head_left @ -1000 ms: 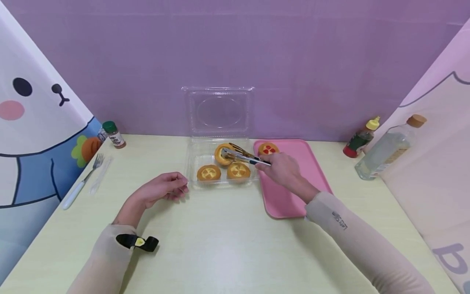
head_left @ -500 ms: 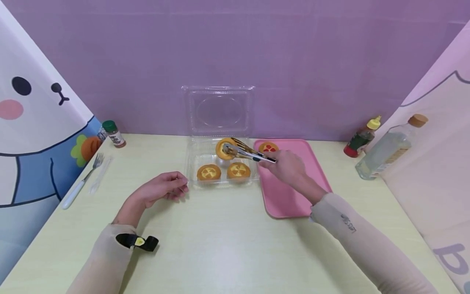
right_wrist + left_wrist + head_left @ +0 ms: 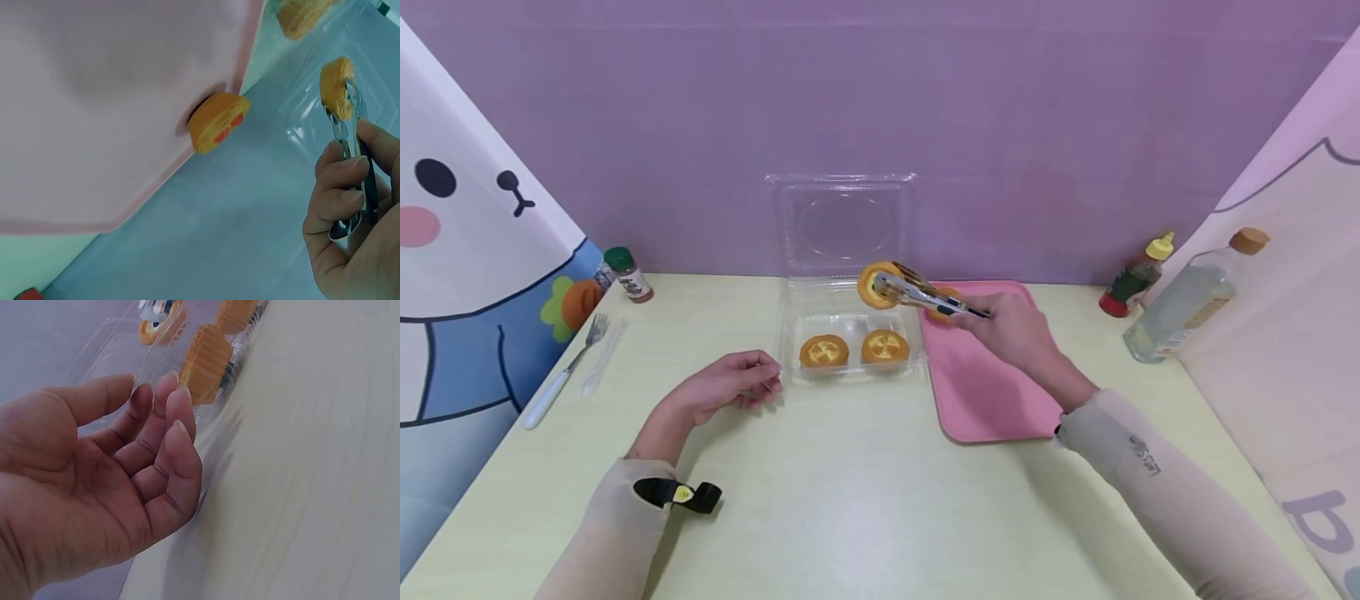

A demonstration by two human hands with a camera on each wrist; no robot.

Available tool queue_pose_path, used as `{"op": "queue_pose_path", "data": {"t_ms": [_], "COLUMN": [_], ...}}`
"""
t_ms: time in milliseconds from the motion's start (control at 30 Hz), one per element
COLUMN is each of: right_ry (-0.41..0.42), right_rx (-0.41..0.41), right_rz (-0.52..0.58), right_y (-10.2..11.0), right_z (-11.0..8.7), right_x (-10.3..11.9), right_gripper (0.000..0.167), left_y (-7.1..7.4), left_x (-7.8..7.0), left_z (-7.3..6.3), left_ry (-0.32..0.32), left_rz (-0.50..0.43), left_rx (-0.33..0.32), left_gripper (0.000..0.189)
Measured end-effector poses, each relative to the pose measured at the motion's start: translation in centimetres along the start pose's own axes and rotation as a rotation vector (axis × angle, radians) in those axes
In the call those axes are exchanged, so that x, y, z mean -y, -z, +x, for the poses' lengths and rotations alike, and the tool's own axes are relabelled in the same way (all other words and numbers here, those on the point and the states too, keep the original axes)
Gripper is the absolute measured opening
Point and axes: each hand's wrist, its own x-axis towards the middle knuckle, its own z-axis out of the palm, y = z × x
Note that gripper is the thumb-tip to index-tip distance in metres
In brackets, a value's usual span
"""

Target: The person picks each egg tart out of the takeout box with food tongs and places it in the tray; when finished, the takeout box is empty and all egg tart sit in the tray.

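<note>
My right hand (image 3: 1011, 329) grips a pair of metal tongs (image 3: 917, 293). Between the tongs' ends a round egg tart (image 3: 872, 286) is held tilted on its side, lifted over the back right part of the clear plastic container (image 3: 797, 329). Two tarts, a left one (image 3: 824, 352) and a right one (image 3: 885, 347), sit in the container's front. With thumb and forefinger my left hand (image 3: 106, 469) pinches the container's front left corner; its other fingers are loosely curled. On the pink tray (image 3: 992, 392) lies a tart with red topping (image 3: 217, 123), partly hidden by the tongs in the head view.
The container's clear lid (image 3: 846, 225) stands raised against the purple backdrop. A fork (image 3: 567, 372), a wrapped clear utensil (image 3: 602, 360) and a green-capped spice jar (image 3: 629, 275) are at the left. A sauce bottle (image 3: 1135, 279) and a cork-topped bottle (image 3: 1187, 296) stand at the right.
My right hand has lifted the egg tart with the tongs from the container's back row, moving it up and to the right. My left hand has stayed in place.
</note>
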Motion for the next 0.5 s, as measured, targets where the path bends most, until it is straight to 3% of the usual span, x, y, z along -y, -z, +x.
{"op": "queue_pose_path", "data": {"t_ms": [233,500], "right_ry": [-0.067,-0.070], "right_rx": [-0.023,-0.081], "right_rz": [-0.069,-0.084], "right_y": [2.0,5.0], "right_z": [-0.8,-1.9], "right_x": [-1.5,-3.4], "right_gripper": [0.040,0.049], "left_y": [0.0,0.1], "left_x": [-0.1,-0.1], "left_z": [0.1,-0.1], "left_ry": [0.003,0.001], "left_rz": [0.005,0.014], "left_rx": [0.000,-0.008], "left_gripper": [0.038,0.033]}}
